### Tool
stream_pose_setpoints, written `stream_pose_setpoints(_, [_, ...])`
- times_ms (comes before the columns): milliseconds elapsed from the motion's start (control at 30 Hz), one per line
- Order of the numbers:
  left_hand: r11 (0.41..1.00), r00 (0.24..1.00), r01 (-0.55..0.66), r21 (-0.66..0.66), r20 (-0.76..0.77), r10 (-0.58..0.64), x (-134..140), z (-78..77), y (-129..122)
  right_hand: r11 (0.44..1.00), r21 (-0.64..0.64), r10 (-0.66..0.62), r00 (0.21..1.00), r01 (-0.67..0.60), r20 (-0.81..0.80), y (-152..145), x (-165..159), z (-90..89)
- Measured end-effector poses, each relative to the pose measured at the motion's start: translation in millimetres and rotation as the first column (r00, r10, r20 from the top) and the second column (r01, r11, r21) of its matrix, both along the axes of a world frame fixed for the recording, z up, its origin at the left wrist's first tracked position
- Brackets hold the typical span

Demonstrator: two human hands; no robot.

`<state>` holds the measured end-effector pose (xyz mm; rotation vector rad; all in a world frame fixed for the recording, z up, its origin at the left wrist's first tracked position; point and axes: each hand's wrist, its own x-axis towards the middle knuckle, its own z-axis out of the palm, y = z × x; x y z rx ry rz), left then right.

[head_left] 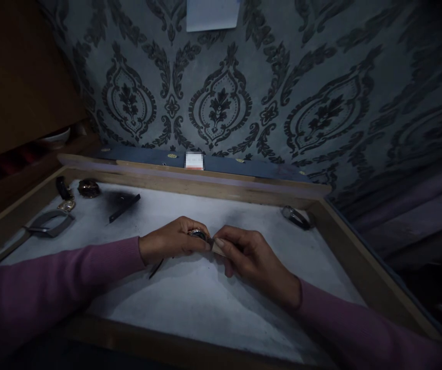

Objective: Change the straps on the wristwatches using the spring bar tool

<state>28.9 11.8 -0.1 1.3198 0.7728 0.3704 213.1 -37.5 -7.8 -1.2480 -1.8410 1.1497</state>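
Note:
Near the middle of the white surface, my left hand is closed around a wristwatch with a round, shiny case. Its dark strap end points toward my right hand. Thumb and fingers of that hand pinch a small pale, flat piece against or right beside the strap end; its material is unclear. Most of the strap is hidden by my fingers. Under my left wrist lies a thin dark stick-like tool, partly covered.
A raised wooden rim borders the white surface. Several watches lie at the far left, including a dark one and a grey-strapped one. A black strip rests nearby. Another watch sits at the back right. Behind the rim stands a small white box.

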Motion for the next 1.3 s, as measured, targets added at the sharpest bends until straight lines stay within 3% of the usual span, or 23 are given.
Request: stream_pose_setpoints(1300, [1.000,1.000,-0.007,-0.007,-0.016,0.007,0.1,1.5,-0.6,1.000,0.011,0.022,0.998,-0.022,-0.054,2.1,1.6,-2.9])
